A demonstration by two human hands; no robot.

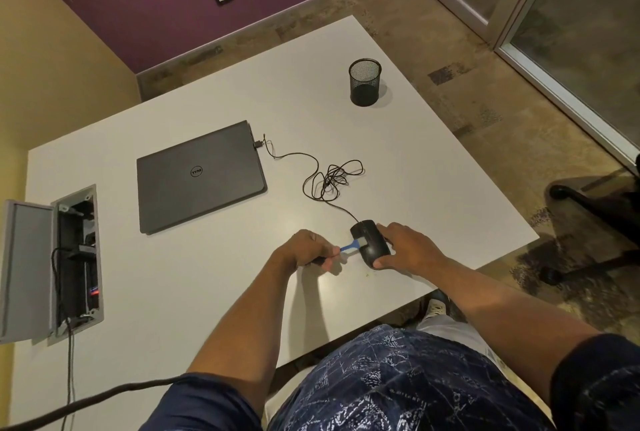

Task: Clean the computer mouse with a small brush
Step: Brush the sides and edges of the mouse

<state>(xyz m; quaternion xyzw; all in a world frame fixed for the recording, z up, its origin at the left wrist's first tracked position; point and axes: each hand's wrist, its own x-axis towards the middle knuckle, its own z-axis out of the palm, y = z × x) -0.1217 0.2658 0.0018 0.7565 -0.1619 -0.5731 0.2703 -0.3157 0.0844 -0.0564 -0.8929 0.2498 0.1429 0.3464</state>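
Note:
A black wired computer mouse sits on the white table near its right front edge. My right hand grips the mouse from the right, thumb at its near end. My left hand pinches the blue handle of a small brush, whose pale bristles touch the mouse's left side. The mouse cable runs in a loose tangle back to the laptop.
A shut grey laptop lies to the left of centre. A black mesh pen cup stands at the far right. An open cable hatch with its lid up sits at the left edge. A chair base stands on the floor to the right.

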